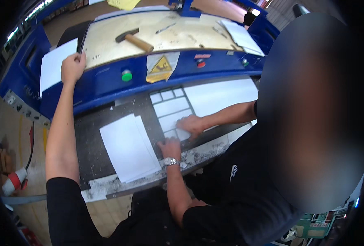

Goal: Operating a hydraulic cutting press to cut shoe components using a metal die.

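My left hand [73, 67], its arm stretched forward, is closed at the right edge of some white sheets [53, 71] on the left end of a blue machine. Its fingertips are hidden, so what they grip, if anything, cannot be made out. My right hand does not show. At the right a person in a black shirt leans in. That person's bare hand [192, 125] and watch-wearing hand [170, 147] press on a white sheet divided by dark lines into rectangles [171, 107]. Two overlapping white sheets [128, 147] lie left of it on the dark bed.
A hammer [139, 42] lies on the pale board [104, 35] atop the blue machine [104, 84]. A green button [126, 75] and a red button [200, 63] sit on its front. More white sheets [221, 94] lie at the right. A red-and-white plug [14, 183] hangs lower left.
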Demonstrator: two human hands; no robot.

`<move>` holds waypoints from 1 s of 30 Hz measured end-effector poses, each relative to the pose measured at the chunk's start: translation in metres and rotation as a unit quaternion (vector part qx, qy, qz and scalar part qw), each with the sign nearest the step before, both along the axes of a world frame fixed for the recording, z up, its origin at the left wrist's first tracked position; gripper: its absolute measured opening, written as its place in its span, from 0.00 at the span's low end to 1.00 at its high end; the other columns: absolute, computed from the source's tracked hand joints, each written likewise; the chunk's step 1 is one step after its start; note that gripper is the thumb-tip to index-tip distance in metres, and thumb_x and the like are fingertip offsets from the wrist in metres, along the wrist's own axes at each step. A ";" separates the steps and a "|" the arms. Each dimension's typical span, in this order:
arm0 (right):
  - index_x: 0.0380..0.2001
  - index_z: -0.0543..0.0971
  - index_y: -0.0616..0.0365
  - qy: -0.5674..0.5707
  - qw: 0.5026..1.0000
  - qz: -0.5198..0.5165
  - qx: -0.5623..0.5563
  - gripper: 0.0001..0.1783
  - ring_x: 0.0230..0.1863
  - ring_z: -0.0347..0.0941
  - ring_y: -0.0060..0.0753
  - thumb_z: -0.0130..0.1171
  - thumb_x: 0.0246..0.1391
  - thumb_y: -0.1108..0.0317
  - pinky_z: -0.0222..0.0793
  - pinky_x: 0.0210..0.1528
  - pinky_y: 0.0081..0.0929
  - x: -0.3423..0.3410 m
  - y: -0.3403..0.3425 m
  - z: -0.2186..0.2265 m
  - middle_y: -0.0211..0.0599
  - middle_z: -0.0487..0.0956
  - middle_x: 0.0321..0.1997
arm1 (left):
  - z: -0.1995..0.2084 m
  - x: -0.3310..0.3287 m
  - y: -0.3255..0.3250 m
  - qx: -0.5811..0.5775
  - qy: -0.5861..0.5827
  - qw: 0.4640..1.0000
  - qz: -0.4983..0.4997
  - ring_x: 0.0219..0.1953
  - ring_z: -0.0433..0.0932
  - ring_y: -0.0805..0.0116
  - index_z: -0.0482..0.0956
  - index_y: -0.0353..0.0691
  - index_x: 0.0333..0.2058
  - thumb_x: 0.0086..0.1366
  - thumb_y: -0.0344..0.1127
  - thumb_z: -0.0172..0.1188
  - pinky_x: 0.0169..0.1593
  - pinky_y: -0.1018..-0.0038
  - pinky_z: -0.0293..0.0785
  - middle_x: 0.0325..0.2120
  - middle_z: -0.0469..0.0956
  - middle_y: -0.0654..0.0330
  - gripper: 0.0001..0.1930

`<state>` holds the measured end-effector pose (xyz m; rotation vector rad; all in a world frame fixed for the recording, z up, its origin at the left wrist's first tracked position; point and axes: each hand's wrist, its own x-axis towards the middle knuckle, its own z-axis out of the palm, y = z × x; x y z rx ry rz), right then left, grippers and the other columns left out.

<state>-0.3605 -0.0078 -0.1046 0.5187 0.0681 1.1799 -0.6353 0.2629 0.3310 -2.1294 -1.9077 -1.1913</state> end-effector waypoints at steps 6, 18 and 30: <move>0.42 0.83 0.52 0.623 0.746 0.227 0.058 0.25 0.48 0.76 0.44 0.45 0.69 0.44 0.73 0.45 0.42 0.019 -0.002 0.096 0.41 0.79 0.45 | -0.003 0.014 -0.011 0.001 -0.008 1.000 0.017 0.29 0.82 0.48 0.84 0.36 0.25 0.64 0.51 0.59 0.36 0.59 0.76 0.22 0.81 0.48 0.21; 0.27 0.84 0.58 0.014 0.991 0.123 -0.059 0.32 0.36 0.79 0.44 0.54 0.60 0.37 0.74 0.39 0.42 0.041 -0.019 0.157 0.45 0.83 0.35 | 0.002 0.014 -0.001 0.014 0.016 1.000 -0.001 0.35 0.83 0.46 0.86 0.42 0.30 0.62 0.54 0.58 0.41 0.59 0.79 0.28 0.84 0.48 0.20; 0.32 0.84 0.55 0.807 0.574 0.076 0.115 0.15 0.47 0.75 0.42 0.55 0.58 0.56 0.71 0.53 0.47 0.032 -0.083 0.190 0.40 0.81 0.37 | 0.009 0.019 -0.001 -0.020 0.017 1.000 0.000 0.32 0.85 0.54 0.88 0.46 0.31 0.63 0.56 0.58 0.41 0.62 0.80 0.26 0.85 0.55 0.20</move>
